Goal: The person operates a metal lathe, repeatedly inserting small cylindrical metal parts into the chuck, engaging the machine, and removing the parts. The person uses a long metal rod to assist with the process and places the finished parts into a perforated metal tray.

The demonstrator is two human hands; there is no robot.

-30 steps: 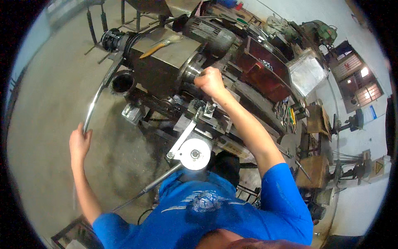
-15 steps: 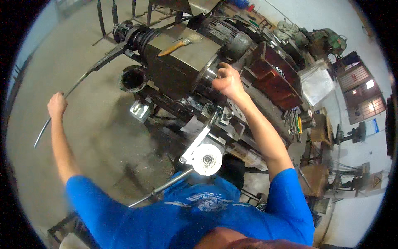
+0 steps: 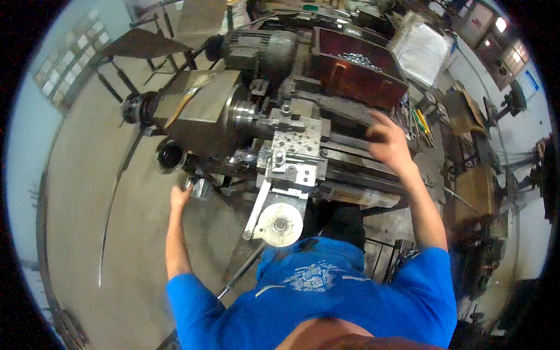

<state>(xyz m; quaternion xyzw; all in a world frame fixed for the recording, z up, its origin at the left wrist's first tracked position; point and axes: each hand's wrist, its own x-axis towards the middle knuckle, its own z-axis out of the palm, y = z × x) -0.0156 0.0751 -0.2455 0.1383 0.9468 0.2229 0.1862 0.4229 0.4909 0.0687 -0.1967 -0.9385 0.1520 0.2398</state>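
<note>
I stand at a grey metal lathe (image 3: 198, 111). My left hand (image 3: 179, 196) reaches to the machine's front below the headstock and touches a small metal box (image 3: 202, 188); it holds nothing. My right hand (image 3: 387, 143) hovers over the lathe bed (image 3: 350, 160) to the right of the carriage (image 3: 294, 153), fingers apart and blurred. A long thin metal rod (image 3: 114, 192) sticks out of the headstock's left end and sags toward the floor, free of both hands. A round handwheel (image 3: 280, 224) sits just in front of my chest.
Behind the bed stands a red tray (image 3: 356, 79) with several small metal parts. A motor (image 3: 262, 49) sits behind the headstock. Hand tools (image 3: 417, 119) lie on a bench to the right. Concrete floor (image 3: 76, 192) spreads on the left.
My left hand let go of the long rod and came in to the lathe's front. My right hand moved from the chuck area rightward over the bed.
</note>
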